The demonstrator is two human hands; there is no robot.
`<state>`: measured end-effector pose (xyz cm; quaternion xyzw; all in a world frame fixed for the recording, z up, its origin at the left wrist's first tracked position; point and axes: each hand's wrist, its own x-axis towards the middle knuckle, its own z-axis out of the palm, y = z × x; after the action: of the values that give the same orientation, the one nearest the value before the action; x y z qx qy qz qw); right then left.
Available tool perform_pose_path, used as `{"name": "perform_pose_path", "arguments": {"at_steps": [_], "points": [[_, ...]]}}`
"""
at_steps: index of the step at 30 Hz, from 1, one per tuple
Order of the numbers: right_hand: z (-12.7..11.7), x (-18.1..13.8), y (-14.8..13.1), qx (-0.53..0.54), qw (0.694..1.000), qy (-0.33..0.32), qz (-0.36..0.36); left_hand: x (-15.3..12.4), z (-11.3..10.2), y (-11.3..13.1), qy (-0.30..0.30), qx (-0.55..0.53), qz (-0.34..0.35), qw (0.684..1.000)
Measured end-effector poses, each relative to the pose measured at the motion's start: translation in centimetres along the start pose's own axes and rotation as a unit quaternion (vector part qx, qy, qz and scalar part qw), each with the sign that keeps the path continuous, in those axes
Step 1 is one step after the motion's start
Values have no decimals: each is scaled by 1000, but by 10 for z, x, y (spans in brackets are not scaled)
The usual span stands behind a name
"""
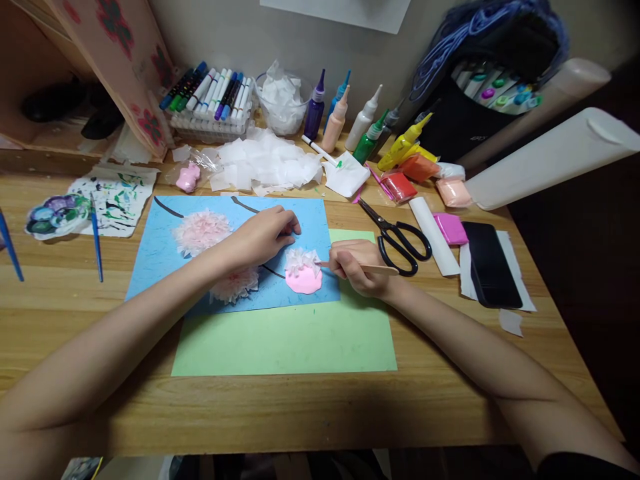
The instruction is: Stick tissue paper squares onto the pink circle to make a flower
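My right hand [361,264] is closed around a flat wooden stick [383,270], whose narrow tip meets the edge of a pink clay disc [304,281]. White tissue paper pieces [301,259] stand crumpled on the disc's upper part. Just above and left of it, my left hand [270,232] hovers over the blue sheet [150,267], fingers curled together; whatever they may pinch is hidden. Two fluffy pink-white tissue flowers, an upper one [200,232] and a lower one [235,287], sit on that sheet, partly covered by my left forearm. Dark painted stems run between them.
A green sheet [285,343] lies under the blue one. Behind are a tissue pile [265,163], a bowl of tissue [283,100], markers [215,93] and several paint bottles [315,110]. Scissors [400,240] and a phone [493,263] lie right, brushes [97,240] left.
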<state>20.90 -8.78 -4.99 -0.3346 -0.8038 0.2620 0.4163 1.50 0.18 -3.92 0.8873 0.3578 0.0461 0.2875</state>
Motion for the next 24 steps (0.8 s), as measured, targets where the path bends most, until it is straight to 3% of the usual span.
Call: {"name": "perform_pose_path", "arguments": {"at_steps": [9,16,20,22,24], "points": [[2,11,5,-20,999,-6,25,0,0,0,1,9,-1,1000],[-8,51,15,25,982,-180,42,-1,-2,3,2,30,-1,1000],[-8,62,17,41,969,-243,35,-1,-3,4,-1,36,-4,999],[-9,59,15,43,970,-236,38,-1,-2,3,2,29,0,1000],[-12,51,12,63,978,-191,52,0,-1,1,6,20,5,1000]]}}
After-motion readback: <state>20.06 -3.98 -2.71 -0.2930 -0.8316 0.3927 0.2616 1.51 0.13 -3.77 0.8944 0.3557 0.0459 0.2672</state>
